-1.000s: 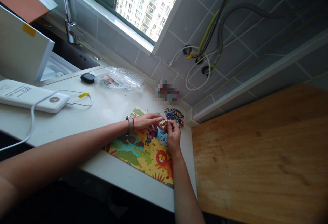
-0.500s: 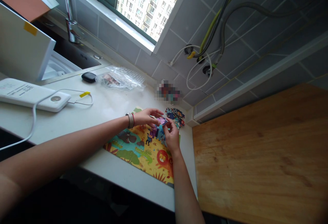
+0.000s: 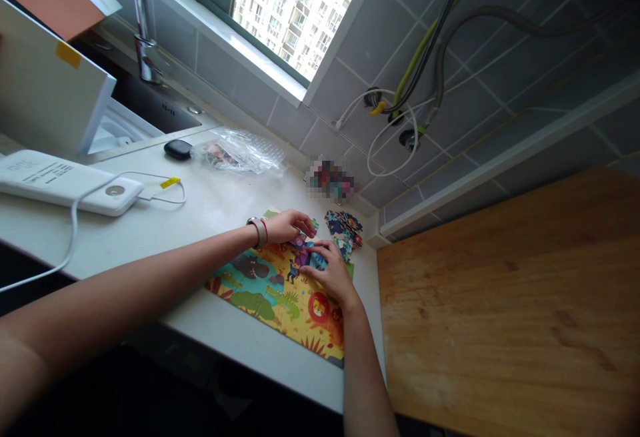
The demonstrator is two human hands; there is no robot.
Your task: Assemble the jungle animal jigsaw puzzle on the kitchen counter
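Observation:
A colourful animal jigsaw puzzle point(image 3: 280, 290) lies on the white counter, showing a hippo, crocodiles and a lion. Over its far edge my left hand point(image 3: 286, 226) is bent, its fingers curled down around a small greenish-blue puzzle piece point(image 3: 315, 225) showing at the fingertips. My right hand point(image 3: 334, 273) rests over the upper right part of the puzzle, thumb and fingers apart around a blue patch of the picture, holding nothing visible. A purple figure in the puzzle shows between the hands. Just beyond them sits a pile of loose puzzle pieces point(image 3: 345, 231).
Behind the pile is a blurred colourful item point(image 3: 330, 179) against the tiled wall. A clear plastic bag point(image 3: 245, 152), a black case point(image 3: 178, 149) and a white power bank point(image 3: 70, 182) with a cable lie to the left. A wooden board point(image 3: 510, 297) stands at right.
My hands have separated; the purple piece that was between them is no longer held up. My right hand moved down and left with fingers spreading, while my left fingers curled downward. The view shifted slightly.

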